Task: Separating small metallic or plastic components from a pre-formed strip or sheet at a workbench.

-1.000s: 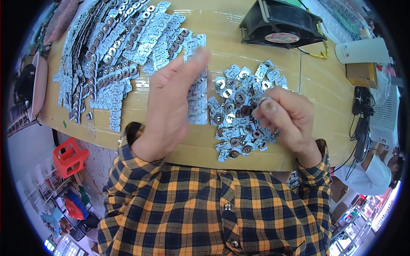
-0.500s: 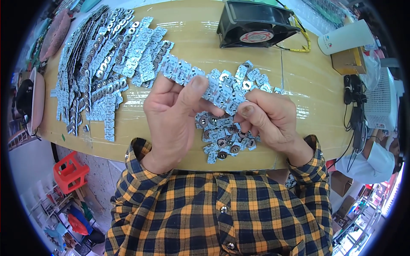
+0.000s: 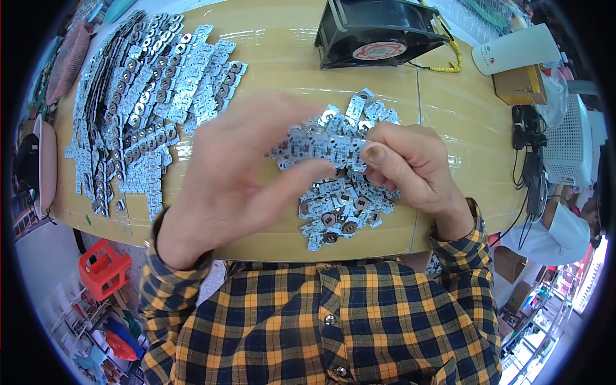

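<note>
Circuit-board strip (image 3: 324, 147): held over the pile of loose circuit boards (image 3: 329, 219), its right end pinched by the right hand (image 3: 409, 163). Left hand (image 3: 237, 173): spread wide, at the pile's left; contact with strip not discernible. Strip best gripped by its edges, left end steadied.

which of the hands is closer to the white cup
Right. The right hand, pinching a strip of small circuit boards, is to the lower left of the white cup; the left hand is farther left, well away from it.
</note>
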Demonstrator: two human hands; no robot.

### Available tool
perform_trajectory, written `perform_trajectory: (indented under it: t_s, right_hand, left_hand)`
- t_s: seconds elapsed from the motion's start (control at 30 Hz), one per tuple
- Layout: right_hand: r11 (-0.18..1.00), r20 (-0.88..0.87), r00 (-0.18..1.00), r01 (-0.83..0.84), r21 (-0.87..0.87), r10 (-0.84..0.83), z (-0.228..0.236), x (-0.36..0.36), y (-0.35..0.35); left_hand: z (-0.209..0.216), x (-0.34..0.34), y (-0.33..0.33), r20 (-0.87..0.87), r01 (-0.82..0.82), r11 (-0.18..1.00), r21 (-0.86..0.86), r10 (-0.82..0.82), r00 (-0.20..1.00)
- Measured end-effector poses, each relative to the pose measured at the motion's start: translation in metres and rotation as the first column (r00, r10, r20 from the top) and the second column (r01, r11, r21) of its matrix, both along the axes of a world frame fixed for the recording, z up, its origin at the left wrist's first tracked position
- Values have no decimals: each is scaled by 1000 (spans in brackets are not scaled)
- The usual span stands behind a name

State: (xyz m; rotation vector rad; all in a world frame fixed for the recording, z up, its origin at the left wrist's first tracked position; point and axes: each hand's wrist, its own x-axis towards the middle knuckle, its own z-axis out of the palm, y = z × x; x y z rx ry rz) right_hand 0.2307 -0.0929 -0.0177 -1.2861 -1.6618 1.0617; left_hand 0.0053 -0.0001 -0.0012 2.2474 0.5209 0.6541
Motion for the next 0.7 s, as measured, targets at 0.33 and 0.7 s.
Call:
perform_trajectory:
  t_s: [0.33,0.7]
  right_hand:
    - [892,-401,907,-68,-446,-131,7,6,2]
    - [872,-381,850,167,-460,-364,-10,-2,8]
  left_hand:
    - [-16,23,5,131,169,661,-732,-106,986]
    - [-36,32,6,148,-47,998,-30,51,988]
